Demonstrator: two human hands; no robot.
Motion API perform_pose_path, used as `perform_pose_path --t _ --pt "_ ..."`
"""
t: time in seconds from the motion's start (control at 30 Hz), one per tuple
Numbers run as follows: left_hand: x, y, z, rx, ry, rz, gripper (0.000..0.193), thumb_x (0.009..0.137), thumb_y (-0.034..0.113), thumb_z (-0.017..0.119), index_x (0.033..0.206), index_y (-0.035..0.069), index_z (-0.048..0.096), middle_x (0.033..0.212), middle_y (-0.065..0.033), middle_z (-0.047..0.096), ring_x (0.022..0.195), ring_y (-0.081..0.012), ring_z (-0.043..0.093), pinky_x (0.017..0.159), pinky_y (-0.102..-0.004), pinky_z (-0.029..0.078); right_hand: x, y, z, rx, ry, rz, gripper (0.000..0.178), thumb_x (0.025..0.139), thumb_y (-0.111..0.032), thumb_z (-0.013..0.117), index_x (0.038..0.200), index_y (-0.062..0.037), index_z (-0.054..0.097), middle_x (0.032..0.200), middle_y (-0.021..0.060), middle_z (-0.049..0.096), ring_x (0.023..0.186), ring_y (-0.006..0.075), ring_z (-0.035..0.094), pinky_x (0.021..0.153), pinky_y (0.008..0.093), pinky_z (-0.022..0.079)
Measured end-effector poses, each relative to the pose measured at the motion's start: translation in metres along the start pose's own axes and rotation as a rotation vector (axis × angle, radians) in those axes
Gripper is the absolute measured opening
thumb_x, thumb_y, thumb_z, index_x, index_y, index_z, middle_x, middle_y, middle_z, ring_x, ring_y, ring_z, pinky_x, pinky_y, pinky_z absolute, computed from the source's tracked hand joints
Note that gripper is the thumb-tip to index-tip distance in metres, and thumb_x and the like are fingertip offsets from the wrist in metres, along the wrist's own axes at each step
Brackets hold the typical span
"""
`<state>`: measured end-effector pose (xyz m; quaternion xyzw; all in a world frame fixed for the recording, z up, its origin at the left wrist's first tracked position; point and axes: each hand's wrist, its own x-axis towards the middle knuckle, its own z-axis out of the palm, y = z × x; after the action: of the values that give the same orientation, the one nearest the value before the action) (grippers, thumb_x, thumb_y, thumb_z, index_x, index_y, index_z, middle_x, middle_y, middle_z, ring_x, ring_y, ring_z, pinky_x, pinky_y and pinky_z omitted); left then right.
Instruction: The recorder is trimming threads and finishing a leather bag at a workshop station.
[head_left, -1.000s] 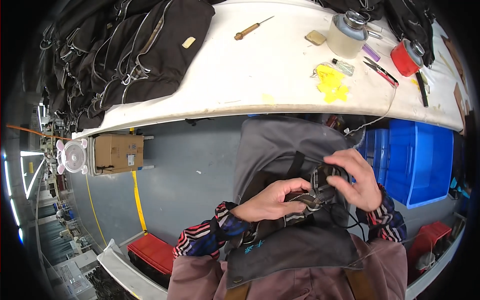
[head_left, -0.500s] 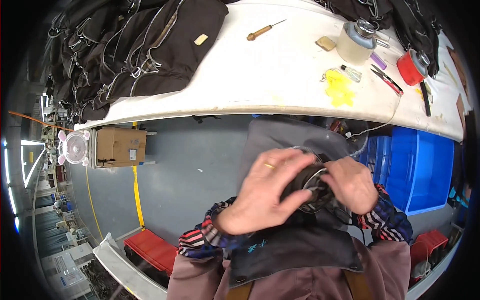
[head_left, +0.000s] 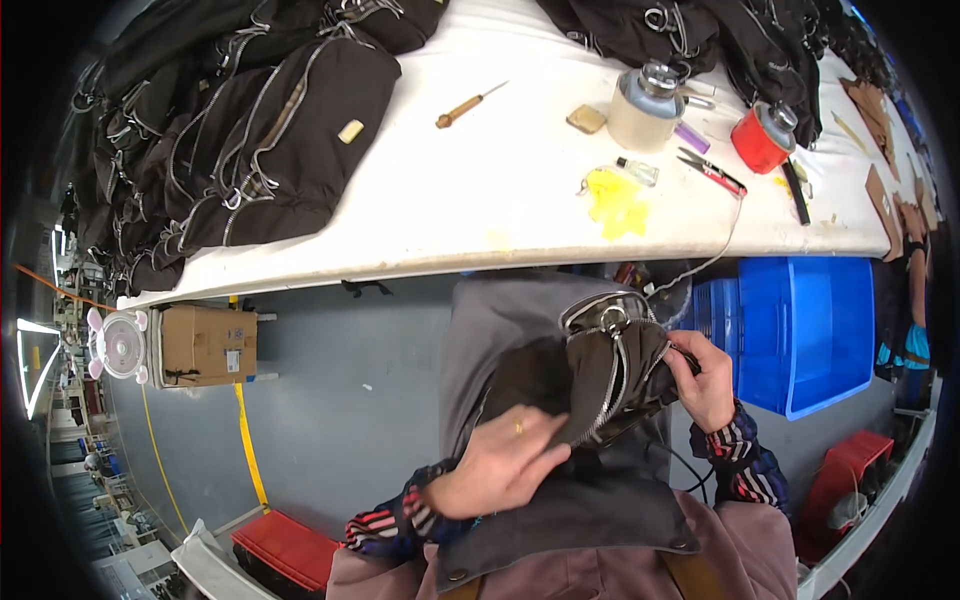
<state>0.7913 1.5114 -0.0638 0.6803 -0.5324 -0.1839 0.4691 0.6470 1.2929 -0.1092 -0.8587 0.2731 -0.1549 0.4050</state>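
A dark brown fabric bag (head_left: 592,365) with silver zippers and a metal ring at its top lies over my lap on a grey cloth (head_left: 475,310). One curved zipper gapes a little down its front. My right hand (head_left: 708,378) pinches the bag's right edge between thumb and fingers. My left hand (head_left: 505,460), wearing a ring, is at the lower left of the bag, with thumb and forefinger closing on the fabric beside the zipper's lower end. Its forefinger is slightly blurred, and its other fingers are curled and partly hidden.
The white table (head_left: 440,200) ahead bears piled dark bags (head_left: 310,130), an awl (head_left: 470,105), a pale bottle (head_left: 645,110), a red bottle (head_left: 763,138) and snips (head_left: 715,172). A blue crate (head_left: 800,340) stands right; a carton (head_left: 208,345) and red bin (head_left: 285,550) are left.
My hands have moved apart from over the crumpled bag, which is now spread out with its front zipper showing. The right hand has taken its edge; the left has come lower. The view has shifted.
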Motion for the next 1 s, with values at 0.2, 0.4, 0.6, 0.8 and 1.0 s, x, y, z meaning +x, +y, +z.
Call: perform_pose_path --t 0.2,0.4,0.6,0.8,1.0 --pt "-0.009 0.052 -0.044 0.698 0.077 0.291 0.048 0.047 0.014 0.057 0.092 0.001 0.063 0.073 -0.0046 0.053 0.06 -0.0187 0.051 0.051 -0.029 0.043 0.043 -0.066 0.047 0.823 -0.085 -0.027 0.019 0.085 0.002 0.051 0.103 -0.0012 0.047 0.084 0.0014 0.057 0.072 0.0057 0.053 0.065 0.019 0.042" --pt "-0.04 -0.004 -0.035 0.617 0.145 -0.181 0.039 0.062 -0.001 0.063 0.1 0.005 0.061 0.072 -0.0051 0.049 0.059 -0.0216 0.049 0.053 -0.0299 0.043 0.057 -0.039 0.066 0.29 -0.389 -0.17 0.03 0.082 -0.004 0.051 0.111 -0.0018 0.048 0.097 0.0135 0.055 0.086 0.0208 0.055 0.065 0.0298 0.047" --pt "-0.042 -0.007 -0.032 0.427 0.333 -0.349 0.026 0.072 0.005 0.065 0.097 0.004 0.061 0.072 -0.0086 0.052 0.06 -0.0244 0.054 0.054 -0.0323 0.045 0.04 -0.079 0.08 0.222 -0.441 -0.323 0.068 0.069 -0.008 0.067 0.127 -0.0004 0.033 0.128 0.0213 0.037 0.119 0.0355 0.037 0.097 0.0377 0.032" --pt "-0.027 0.01 -0.06 0.377 0.269 -0.26 0.021 0.072 0.002 0.063 0.093 0.0 0.06 0.068 -0.0119 0.052 0.058 -0.0259 0.053 0.054 -0.0314 0.044 0.043 -0.092 0.089 0.122 -0.341 -0.348 0.059 0.066 0.001 0.06 0.121 -0.0005 0.038 0.112 0.0209 0.048 0.101 0.0364 0.049 0.085 0.0391 0.041" --pt "0.028 -0.055 -0.053 0.383 0.472 -0.32 0.01 0.079 0.005 0.055 0.088 0.001 0.059 0.076 -0.0161 0.058 0.067 -0.0342 0.056 0.058 -0.0352 0.044 0.044 -0.07 0.108 0.814 -1.094 0.211 0.014 0.083 0.003 0.047 0.095 0.0026 0.054 0.082 0.0023 0.061 0.074 0.0048 0.057 0.059 0.0217 0.045"
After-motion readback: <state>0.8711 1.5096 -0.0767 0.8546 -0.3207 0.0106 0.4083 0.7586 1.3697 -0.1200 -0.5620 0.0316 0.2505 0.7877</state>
